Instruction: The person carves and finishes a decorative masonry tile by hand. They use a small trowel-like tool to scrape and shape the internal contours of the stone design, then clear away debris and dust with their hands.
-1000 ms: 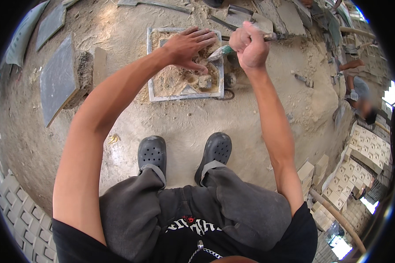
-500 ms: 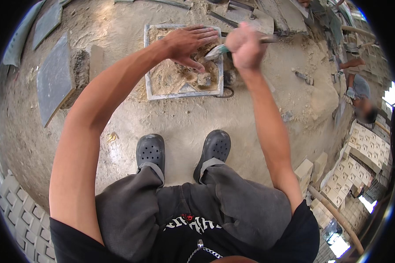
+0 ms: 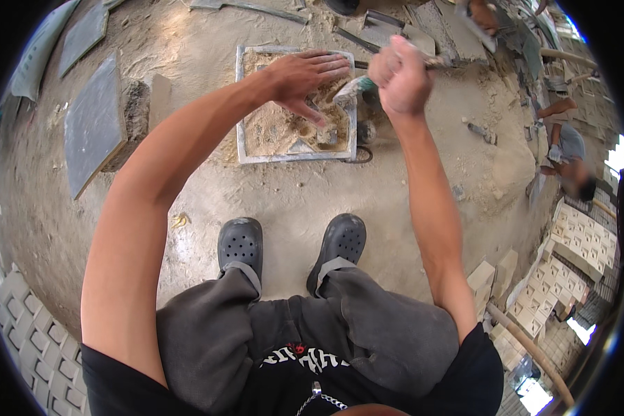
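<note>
My left hand [image 3: 306, 82] is spread open over a square, pale-rimmed mould frame [image 3: 243, 142] on the ground. Loose tan sand [image 3: 260, 125] fills much of it, with a small greyish block [image 3: 328, 135] and other shapes showing near the front right. To the right of the frame, my right hand [image 3: 403, 80] is closed in a fist around a brush-like tool [image 3: 348, 91] with a pale head and a green band. That head hangs over the frame's right edge and is blurred by motion, so its exact kind is unclear.
Grey slabs [image 3: 93, 125] lean at the left. Long metal tools [image 3: 357, 40] and a trowel-like blade [image 3: 417, 41] lie beyond the frame. A short dark piece [image 3: 482, 133] lies on the right. Another person [image 3: 568, 149] crouches at the far right, near stacked patterned tiles [image 3: 579, 239].
The tool's head has swung right, away from my left hand to the frame's right edge. My right hand has shifted slightly right; my left stays over the frame.
</note>
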`<action>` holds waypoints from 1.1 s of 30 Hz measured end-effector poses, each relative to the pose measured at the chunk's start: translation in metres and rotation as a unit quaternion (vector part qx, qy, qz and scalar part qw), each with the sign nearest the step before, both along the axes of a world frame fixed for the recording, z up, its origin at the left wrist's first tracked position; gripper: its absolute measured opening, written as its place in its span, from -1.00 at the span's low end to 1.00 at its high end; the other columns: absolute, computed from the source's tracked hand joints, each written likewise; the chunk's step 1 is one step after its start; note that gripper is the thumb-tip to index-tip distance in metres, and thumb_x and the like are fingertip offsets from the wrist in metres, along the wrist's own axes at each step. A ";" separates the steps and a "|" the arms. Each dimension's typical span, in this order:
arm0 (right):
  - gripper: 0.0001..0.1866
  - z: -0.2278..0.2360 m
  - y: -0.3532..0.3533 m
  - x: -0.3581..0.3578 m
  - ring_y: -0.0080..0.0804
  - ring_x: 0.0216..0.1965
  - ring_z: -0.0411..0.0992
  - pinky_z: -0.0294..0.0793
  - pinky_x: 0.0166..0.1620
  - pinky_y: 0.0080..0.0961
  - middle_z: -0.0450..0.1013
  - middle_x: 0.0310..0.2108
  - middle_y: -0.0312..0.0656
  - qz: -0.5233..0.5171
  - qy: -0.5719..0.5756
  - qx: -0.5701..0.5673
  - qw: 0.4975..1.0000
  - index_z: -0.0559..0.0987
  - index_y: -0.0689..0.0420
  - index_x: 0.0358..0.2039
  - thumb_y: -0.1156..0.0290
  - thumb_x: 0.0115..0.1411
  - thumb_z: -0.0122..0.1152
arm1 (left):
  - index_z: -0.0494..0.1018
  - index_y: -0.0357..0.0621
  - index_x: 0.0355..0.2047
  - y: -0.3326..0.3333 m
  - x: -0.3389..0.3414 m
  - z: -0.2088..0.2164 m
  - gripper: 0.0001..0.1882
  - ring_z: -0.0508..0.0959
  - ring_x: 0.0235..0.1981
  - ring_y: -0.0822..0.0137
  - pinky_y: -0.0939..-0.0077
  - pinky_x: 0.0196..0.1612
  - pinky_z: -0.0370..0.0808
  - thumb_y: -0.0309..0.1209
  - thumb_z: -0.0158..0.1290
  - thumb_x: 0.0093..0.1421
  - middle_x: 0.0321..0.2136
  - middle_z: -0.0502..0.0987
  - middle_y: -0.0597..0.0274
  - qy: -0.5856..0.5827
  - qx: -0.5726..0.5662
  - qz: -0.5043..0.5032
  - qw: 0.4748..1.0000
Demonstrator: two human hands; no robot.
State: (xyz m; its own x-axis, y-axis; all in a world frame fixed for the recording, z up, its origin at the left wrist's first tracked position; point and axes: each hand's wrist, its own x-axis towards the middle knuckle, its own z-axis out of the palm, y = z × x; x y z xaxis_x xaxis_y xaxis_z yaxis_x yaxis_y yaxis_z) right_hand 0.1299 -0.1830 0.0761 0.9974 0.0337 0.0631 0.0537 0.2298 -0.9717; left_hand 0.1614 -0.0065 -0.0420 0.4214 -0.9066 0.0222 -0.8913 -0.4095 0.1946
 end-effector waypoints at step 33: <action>-0.53 -0.016 0.022 0.002 -0.64 -0.86 0.03 -0.08 -0.76 -0.56 0.14 -0.86 -0.44 -0.076 0.020 0.034 0.996 0.22 -0.06 -0.86 0.39 0.19 0.06 | -0.20 -0.31 0.38 0.009 0.004 0.000 0.46 -0.06 0.42 0.14 0.30 0.47 -0.17 0.55 0.07 -0.24 0.40 -0.09 -0.06 -0.002 -0.067 0.113 0.991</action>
